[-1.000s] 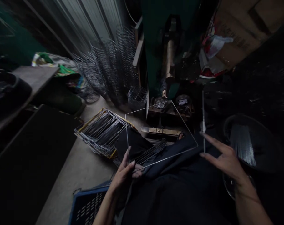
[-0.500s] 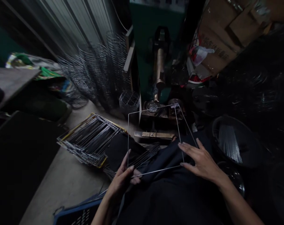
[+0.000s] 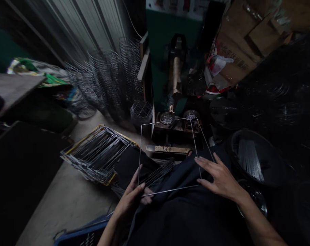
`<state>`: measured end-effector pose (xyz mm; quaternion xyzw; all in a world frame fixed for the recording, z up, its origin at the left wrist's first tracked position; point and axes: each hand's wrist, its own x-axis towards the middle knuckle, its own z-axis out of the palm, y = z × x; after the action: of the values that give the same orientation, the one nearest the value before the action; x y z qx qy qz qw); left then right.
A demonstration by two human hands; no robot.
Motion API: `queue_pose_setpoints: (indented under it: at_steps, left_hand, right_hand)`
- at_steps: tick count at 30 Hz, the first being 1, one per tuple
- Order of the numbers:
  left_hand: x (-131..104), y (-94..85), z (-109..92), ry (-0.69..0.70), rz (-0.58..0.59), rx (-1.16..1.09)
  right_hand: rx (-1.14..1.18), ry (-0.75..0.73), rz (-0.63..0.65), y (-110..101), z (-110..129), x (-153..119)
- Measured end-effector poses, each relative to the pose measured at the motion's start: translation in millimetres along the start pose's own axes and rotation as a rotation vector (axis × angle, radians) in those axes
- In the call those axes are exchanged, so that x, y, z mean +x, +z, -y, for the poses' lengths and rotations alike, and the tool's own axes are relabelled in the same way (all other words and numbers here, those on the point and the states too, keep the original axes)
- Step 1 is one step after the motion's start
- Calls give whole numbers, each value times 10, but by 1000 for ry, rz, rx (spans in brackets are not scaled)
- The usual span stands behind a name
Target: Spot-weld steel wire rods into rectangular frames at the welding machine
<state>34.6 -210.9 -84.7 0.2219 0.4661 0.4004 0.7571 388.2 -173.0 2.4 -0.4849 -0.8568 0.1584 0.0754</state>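
A thin wire frame (image 3: pixel 170 190), bent into a rough rectangle, is held over my lap. My left hand (image 3: pixel 136 194) grips its near left corner between thumb and fingers. At the right side of the frame, my right hand (image 3: pixel 215 174) has its thumb and fingertips on the wire, near the lower right corner. The frame's far edge lies in front of two small round dishes on the machine; the left dish (image 3: pixel 167 118) holds small metal bits. Loose wires (image 3: pixel 158 171) rest on my lap beneath the frame.
A stack of wire frames (image 3: pixel 98 153) sits at the left. Behind stand coiled wire racks (image 3: pixel 106 75) and a green machine (image 3: pixel 160 51) with a copper-coloured arm (image 3: pixel 176 75). Right of me is a black tub (image 3: pixel 267 160) holding straight rods (image 3: pixel 249 159). Cardboard boxes (image 3: pixel 237 51) are beyond.
The view has shifted slightly, so the machine shows a little more at the top. The wire frame and both hands keep nearly the same pose, with the frame's near edge slightly lower.
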Motion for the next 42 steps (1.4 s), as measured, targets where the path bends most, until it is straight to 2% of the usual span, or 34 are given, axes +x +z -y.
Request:
queue_pose_setpoints:
  at_steps: [7,17,23,32,36,42]
  left_hand:
    - [-10,-23,8,0,-3,2]
    - [2,-61,38,2,26,37]
    - [49,-37,65,3,64,48]
    - [182,55,193,32,74,-16]
    - [203,-11,181,26,79,-40]
    - [180,-27,133,39,66,-17]
  right_hand:
    - [-3,25,38,50,-24,3]
    - [19,23,18,171,-95,-6]
    - [91,-34,71,241,0,55]
    - [244,-102,128,385,339,370]
    - [218,-74,99,380,330,329]
    - [182,-112,63,365,365,288]
